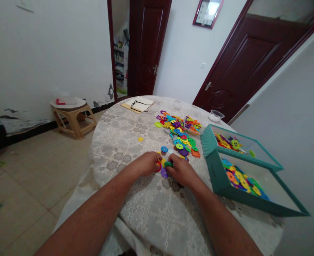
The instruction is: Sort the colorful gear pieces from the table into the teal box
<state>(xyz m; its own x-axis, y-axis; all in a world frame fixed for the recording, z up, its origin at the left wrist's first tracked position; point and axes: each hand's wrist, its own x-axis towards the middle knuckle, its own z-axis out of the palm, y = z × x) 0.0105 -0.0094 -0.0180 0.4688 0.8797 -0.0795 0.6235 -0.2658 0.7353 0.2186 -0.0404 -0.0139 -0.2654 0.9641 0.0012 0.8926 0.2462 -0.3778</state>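
My left hand point(149, 163) pinches a red toothed plastic disc point(158, 165) low over the table. Across from it, my right hand point(180, 168) has its fingers closed on a green disc point(168, 164). Between the two hands a yellow disc point(163, 161) shows in part, and a purple disc point(164, 173) sits just below. Whether these pieces are joined I cannot tell. A blue disc point(164, 149) lies just beyond my fingertips. Farther off spreads a pile of mixed coloured discs point(177, 124).
A teal two-part box point(213, 170) with more discs stands at the right. Behind the pile are a clear tub point(193, 124) and a plastic bowl point(217, 113). Glasses point(139, 104) rest on a notebook point(143, 101). One yellow disc point(140, 139) lies apart. A stool point(75, 121) stands left.
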